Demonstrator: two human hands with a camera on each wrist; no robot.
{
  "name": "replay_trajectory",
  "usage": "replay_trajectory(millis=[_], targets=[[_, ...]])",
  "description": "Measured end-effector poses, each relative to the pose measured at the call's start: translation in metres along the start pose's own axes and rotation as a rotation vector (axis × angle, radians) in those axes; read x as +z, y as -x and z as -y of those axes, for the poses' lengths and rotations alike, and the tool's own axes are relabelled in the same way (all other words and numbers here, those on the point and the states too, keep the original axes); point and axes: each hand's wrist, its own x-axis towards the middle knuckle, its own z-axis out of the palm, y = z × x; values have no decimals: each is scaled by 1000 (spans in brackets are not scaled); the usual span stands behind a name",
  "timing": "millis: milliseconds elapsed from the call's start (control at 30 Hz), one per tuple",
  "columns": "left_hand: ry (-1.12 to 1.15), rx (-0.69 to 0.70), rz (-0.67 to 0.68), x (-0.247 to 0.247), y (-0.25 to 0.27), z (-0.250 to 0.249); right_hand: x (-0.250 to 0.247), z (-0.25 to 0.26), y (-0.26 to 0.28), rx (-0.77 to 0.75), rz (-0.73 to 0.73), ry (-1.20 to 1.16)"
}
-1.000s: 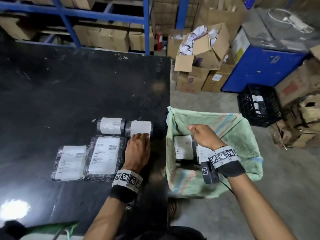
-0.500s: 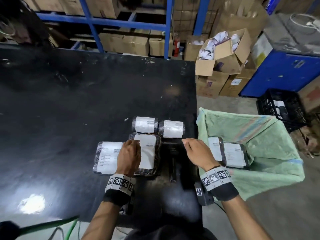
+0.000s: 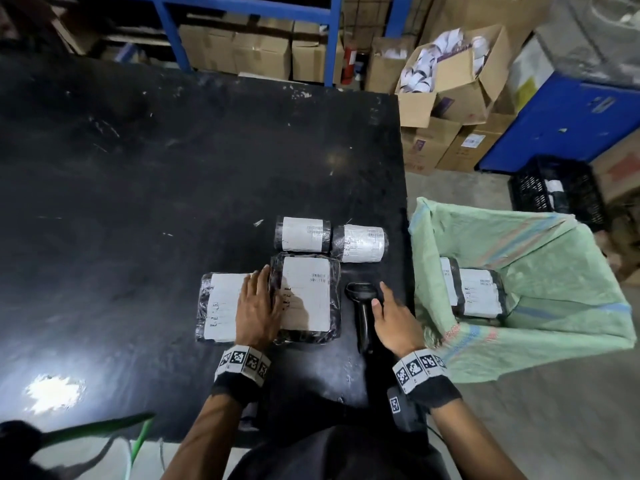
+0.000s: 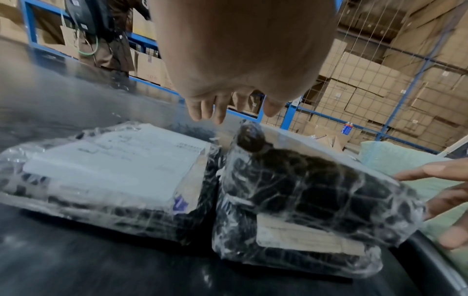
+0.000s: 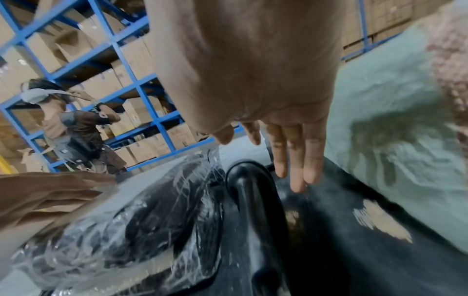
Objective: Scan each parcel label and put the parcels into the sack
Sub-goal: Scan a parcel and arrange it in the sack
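Note:
On the black table (image 3: 173,168) lie two flat wrapped parcels with white labels, the left one (image 3: 221,306) (image 4: 113,160) and the right one (image 3: 306,299) (image 4: 303,190). Behind them lie two labelled roll parcels (image 3: 303,233) (image 3: 360,242). My left hand (image 3: 258,299) (image 4: 215,112) is open, fingers straight, over the seam between the flat parcels. A black handheld scanner (image 3: 362,306) (image 5: 253,190) lies right of them. My right hand (image 3: 386,306) (image 5: 291,160) is open just beside its handle, holding nothing. The green sack (image 3: 571,271) (image 5: 392,130) stands off the table's right edge, with labelled parcels (image 3: 479,296) inside.
Cardboard boxes (image 3: 450,81) and blue racking (image 3: 332,36) stand behind the table. A blue cabinet (image 3: 571,123) and a black crate (image 3: 557,192) are beyond the sack. Another person (image 5: 73,130) stands by the shelves. A green cable (image 3: 138,441) hangs at the near left edge.
My right hand came out of the sack and moved left to the scanner on the table. My left hand moved from the right roll back to the two flat parcels.

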Motion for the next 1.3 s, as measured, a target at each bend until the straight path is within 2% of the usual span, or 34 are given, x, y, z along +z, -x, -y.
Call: replay_trajectory(millis=[233,400,767,933,1033,1200,1300], targets=[[165,-36,61,18,-3,22,28,-1,-19,53,94,-301],[298,-46,130,21,4,27,31,6,-24,59,142,-379],[392,-56,94,33,6,23,52,7,-35,26,16,-543],[589,-153,207,28,6,14,54,7,-32,-20,14,-666],[668,-180,255,31,3,18,56,5,-35,3,45,-749],[820,-156,247,16,5,-1,43,4,-39,49,77,-835],[771,-163,243,11,5,-10,38,-5,-42,47,42,-803]])
